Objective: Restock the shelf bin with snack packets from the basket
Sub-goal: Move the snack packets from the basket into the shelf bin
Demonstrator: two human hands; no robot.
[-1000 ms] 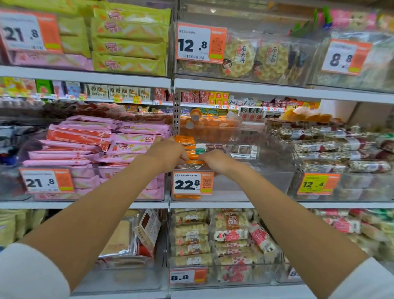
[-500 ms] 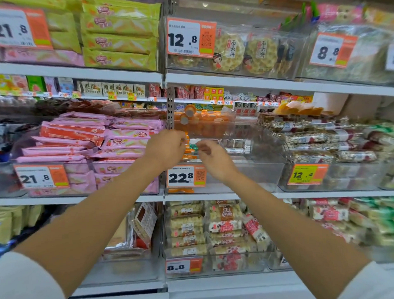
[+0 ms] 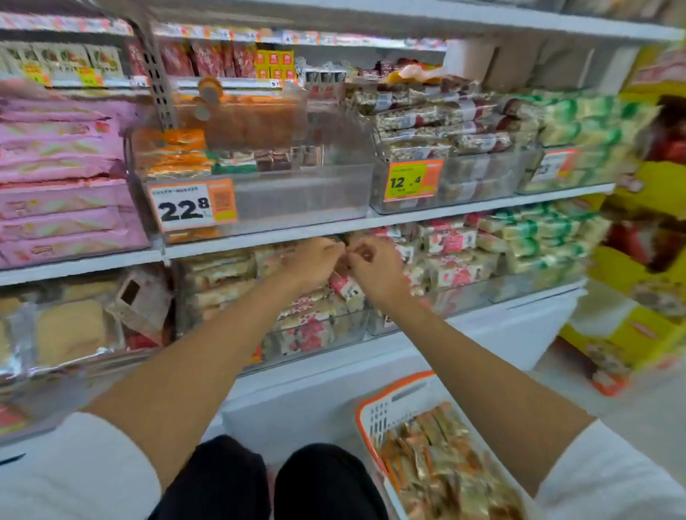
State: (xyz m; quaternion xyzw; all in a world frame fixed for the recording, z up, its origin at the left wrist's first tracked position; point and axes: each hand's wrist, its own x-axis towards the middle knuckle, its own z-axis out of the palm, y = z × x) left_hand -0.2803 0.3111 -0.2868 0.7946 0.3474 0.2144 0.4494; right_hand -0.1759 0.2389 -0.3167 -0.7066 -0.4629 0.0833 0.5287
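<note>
Hands: two; left hand [image 3: 314, 263] and right hand [image 3: 375, 272] meet fingertip to fingertip below the bin, fingers curled; blur hides any pinch, so I cannot tell the grip
Basket [image 3: 383, 399]: one, near right, low within reach for refilling
Snack packets [image 3: 440, 464]: a heap in the basket, too smeared to count — plus one short orange stack [image 3: 171, 153] at the bin's left end
Shelf bin [image 3: 291, 195]: one, clear-walled, behind the 22.8 tag [image 3: 191, 205] — mostly bare rightward, leaving room for stock

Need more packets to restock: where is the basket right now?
Head view, lower right: the basket sits on the floor just right of the person's right knee, packets inside.
</note>
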